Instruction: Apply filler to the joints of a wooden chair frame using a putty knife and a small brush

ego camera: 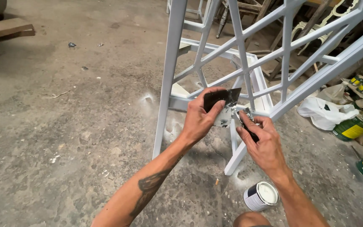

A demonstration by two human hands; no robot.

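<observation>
A white-painted chair frame point(248, 63) with a lattice back stands on the concrete floor in front of me. My left hand point(200, 117) grips a dark flat scraper plate point(221, 98) smeared with white putty, held just in front of the frame's lower rail. My right hand point(263, 141) holds a small dark putty knife point(245, 120) whose tip touches the plate's putty-covered lower edge. Both hands sit close together, almost touching.
A small open tin with white contents point(260, 195) lies on the floor below my right hand. Paint cans point(353, 126) and a white plastic bag point(326, 111) crowd the right side. Wooden furniture parts point(269, 10) stand behind. A wood block point(7, 28) lies far left.
</observation>
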